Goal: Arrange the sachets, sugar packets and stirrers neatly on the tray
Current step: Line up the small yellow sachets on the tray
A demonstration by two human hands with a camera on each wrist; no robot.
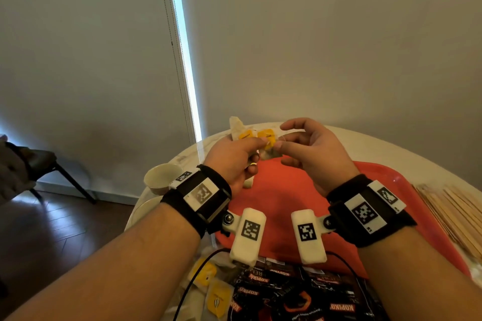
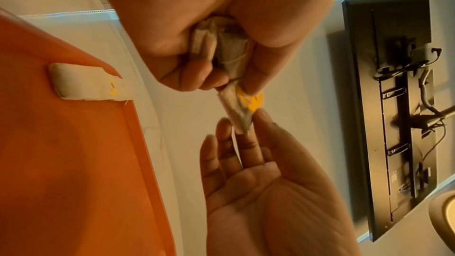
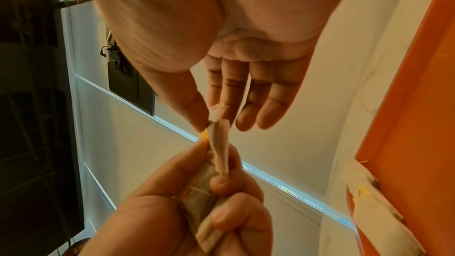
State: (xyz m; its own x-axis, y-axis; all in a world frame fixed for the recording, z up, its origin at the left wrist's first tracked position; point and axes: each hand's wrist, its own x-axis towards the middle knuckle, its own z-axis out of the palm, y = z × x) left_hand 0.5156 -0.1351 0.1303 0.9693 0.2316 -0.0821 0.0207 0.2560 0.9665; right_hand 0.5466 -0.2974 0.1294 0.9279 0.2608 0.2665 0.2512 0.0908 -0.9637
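Near the table's left edge stood a pale bowl [image 1: 162, 177]. Above the far left corner of the red tray [image 1: 284, 206] the left hand [image 1: 232, 161] was curled around a bunch of tea bags [image 1: 241, 131], their yellow tags showing past the thumb. One tea bag [image 2: 237, 112] stuck out of that bunch toward the right hand [image 1: 310, 154], whose thumb and forefinger pinched its free end while the other fingers stayed loosely spread. A single tea bag [image 2: 86, 82] lay flat on the tray at its far left corner, its end overhanging the rim. At the table's near edge, in front of the tray, lay more yellow-tagged tea bags [image 1: 217, 297] and, right of them, a heap of black Kopiko sachets [image 1: 300, 294]. Wooden stirrers [image 1: 451, 214] lay in a sheaf beside the tray's right edge.
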